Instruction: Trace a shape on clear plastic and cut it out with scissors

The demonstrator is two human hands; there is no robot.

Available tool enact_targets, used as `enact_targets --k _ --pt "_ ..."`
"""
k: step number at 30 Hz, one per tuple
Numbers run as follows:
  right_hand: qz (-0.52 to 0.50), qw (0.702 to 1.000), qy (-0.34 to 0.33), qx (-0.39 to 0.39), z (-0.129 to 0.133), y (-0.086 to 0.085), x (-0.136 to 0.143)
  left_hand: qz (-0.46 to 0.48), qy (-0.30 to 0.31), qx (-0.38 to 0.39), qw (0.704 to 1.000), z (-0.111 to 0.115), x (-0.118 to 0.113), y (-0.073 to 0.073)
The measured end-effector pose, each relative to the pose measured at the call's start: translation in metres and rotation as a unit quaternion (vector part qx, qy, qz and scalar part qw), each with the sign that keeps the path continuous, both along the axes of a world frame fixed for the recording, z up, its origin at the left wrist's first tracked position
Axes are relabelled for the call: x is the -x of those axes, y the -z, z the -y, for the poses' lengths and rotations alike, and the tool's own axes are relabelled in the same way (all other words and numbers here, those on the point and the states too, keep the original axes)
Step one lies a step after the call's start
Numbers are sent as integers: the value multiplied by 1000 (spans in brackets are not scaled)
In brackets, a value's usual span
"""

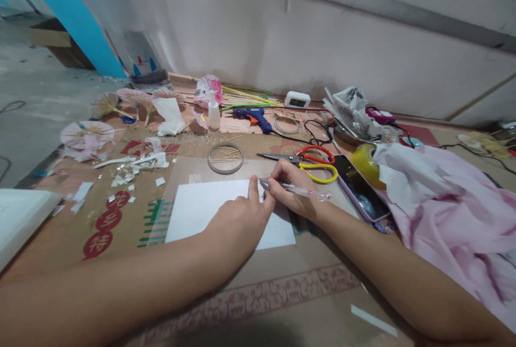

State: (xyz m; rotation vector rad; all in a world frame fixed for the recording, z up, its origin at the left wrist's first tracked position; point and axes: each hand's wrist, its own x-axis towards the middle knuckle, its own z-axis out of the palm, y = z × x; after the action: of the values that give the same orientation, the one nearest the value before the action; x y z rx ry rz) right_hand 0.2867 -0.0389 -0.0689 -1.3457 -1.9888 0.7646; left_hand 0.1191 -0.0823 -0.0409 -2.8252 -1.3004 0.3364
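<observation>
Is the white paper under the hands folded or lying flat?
Flat: the white paper lies spread on the cardboard, left hand pressing it.

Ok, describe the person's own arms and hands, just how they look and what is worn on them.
Both forearms are bare as far as the picture shows: no sleeves, no gloves. The left hand and the right hand carry no ring, watch or bracelet that can be seen, and no marks or tape. The fingernails look short and unpainted, though they are small in the picture. No cables or straps run along either arm.
</observation>
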Motion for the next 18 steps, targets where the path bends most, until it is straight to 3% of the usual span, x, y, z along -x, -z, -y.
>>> enact_targets --k 18 --pt "-2 1000 -8 4 -1 -1 0 9 4 -15 1000 0 1 6"
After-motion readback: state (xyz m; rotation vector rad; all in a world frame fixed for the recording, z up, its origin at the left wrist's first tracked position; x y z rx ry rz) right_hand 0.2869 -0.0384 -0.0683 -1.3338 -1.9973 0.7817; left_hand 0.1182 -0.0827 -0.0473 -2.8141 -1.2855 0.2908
